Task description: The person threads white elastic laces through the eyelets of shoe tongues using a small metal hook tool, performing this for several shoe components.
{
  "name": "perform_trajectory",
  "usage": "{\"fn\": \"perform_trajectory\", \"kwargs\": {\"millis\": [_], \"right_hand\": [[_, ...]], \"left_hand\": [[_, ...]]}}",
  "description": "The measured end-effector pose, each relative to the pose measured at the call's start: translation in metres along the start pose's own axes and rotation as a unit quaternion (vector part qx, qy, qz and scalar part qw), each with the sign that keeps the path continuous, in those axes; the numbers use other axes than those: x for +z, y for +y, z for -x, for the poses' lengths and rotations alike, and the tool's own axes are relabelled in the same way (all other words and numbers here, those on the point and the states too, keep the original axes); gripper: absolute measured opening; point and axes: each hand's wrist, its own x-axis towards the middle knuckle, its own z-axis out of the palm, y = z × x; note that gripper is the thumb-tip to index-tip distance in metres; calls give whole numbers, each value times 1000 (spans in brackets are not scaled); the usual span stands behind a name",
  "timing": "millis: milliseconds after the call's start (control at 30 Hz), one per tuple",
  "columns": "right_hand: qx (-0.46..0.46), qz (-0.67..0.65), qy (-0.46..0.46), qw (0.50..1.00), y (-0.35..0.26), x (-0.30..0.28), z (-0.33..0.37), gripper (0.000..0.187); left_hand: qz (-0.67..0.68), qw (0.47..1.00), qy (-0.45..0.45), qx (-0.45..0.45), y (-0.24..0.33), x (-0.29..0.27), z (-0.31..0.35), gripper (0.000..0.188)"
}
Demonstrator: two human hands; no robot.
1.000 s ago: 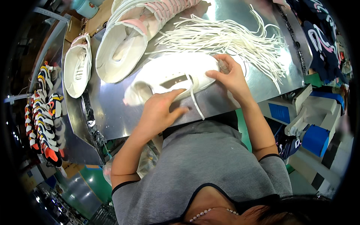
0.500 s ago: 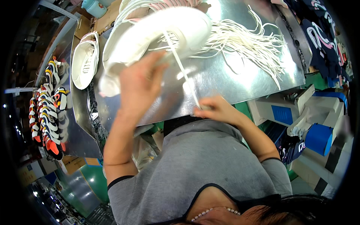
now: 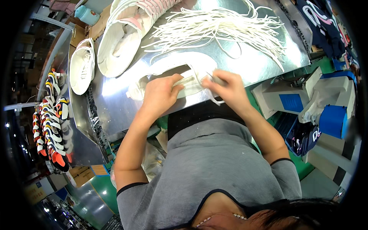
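Observation:
A white shoe (image 3: 199, 59) lies by the near edge of the steel table (image 3: 270, 74), its opening turned toward me. My left hand (image 3: 163, 92) is closed on the edge of the shoe's opening, fingertips curled inside it. At the shoe's right end, my right hand (image 3: 228, 88) pinches a white shoelace (image 3: 215, 100); a loop of it hangs below the fingers. The hand is slightly blurred. Just beyond the shoe spreads a large bundle of loose white laces (image 3: 230, 32).
More white shoes, some with pink parts (image 3: 122, 46), line the far left. A single white shoe (image 3: 81, 67) stands at the table's left edge. Colourful shoes (image 3: 51, 126) sit in a row farther left. A light blue bottle (image 3: 87, 16) stands behind; a blue bin (image 3: 332, 120) is at right.
The shoe has come down from mid-air onto the table near me. My left hand has shifted right to the opening; my right hand has moved up to the shoe, and the taut lace is now slack.

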Motion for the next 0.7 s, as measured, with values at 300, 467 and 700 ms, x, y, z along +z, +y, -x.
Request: {"fn": "perform_trajectory", "kwargs": {"millis": [300, 467, 700], "right_hand": [[-29, -268, 25, 963, 5, 39, -63, 14], [23, -433, -30, 900, -10, 10, -50, 15], [-127, -216, 28, 968, 8, 41, -58, 14]], "left_hand": [[-32, 999, 33, 20, 32, -13, 3, 26], [75, 996, 30, -39, 24, -7, -2, 26], [150, 986, 27, -74, 30, -12, -7, 24]]}}
